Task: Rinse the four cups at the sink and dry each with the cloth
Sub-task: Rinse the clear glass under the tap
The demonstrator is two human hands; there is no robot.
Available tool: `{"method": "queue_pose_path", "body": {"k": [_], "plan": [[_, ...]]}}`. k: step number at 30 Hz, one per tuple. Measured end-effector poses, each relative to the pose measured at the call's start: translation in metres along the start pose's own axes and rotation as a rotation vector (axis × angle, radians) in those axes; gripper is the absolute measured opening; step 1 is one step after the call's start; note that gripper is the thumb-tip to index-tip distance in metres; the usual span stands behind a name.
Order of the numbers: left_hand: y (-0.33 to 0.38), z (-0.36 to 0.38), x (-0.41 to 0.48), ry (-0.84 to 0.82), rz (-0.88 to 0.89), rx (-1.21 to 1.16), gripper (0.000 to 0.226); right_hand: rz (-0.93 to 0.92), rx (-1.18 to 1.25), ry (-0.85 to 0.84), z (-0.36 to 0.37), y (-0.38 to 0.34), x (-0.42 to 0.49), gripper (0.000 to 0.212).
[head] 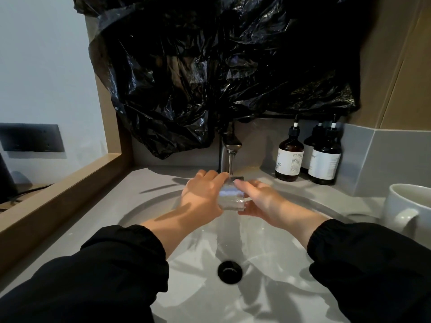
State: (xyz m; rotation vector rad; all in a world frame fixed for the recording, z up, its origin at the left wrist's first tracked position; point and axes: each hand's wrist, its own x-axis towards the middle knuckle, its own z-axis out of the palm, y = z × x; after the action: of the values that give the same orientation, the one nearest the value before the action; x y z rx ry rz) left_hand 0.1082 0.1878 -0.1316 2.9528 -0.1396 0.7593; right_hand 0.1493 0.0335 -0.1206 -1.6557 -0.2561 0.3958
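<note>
A clear, straight-sided drinking glass (pixel 231 199) was held tilted under a thin stream of water (pixel 231 163), above the far half of a pale oval sink (pixel 268 252) with a round black drain (pixel 230 272). Its walls were blurred by water and reflections, so whether anything stood inside could not be told. The left hand (pixel 201 197) gripped the glass from the left, its fingers curled over the upper side and hiding that flank; the right hand (pixel 261 201) clasped it from the right, thumb at the rim and fingers beneath the base. Both black sleeves (pixel 105 276) were pushed back from the wrists. The water ran from a brushed metal faucet (pixel 229 143) whose top was hidden by a crumpled black plastic sheet (pixel 210 66) hanging over the wall behind. The sink was set into a light grey counter (pixel 98 220). On the counter's right side stood a white ceramic mug (pixel 405 206), handle toward the camera, cut off by the picture's edge and well apart from the hands. In the far right corner stood three dark brown pump bottles (pixel 289 157) with white labels, the middle one mostly hidden behind the others; the label print was too small to read. A brown wooden ledge (pixel 58 194) bordered the counter on the left, and past it a dark rectangular plate (pixel 31 138) sat on the white wall.
</note>
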Motion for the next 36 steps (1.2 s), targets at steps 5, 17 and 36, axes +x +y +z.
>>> {"method": "queue_pose_path", "body": {"k": [5,17,36], "plan": [[-0.003,-0.007,0.005,-0.035,-0.106,-0.394,0.105,0.088,0.232,0.089,0.001,0.001,0.002,0.029],[0.008,-0.004,0.003,-0.037,-0.344,-1.049,0.063,0.298,0.522,0.141,-0.01,0.009,0.005,0.05],[-0.002,0.0,0.002,-0.236,-0.168,-0.286,0.116,-0.115,-0.579,0.28,0.014,-0.005,0.014,0.06]]}}
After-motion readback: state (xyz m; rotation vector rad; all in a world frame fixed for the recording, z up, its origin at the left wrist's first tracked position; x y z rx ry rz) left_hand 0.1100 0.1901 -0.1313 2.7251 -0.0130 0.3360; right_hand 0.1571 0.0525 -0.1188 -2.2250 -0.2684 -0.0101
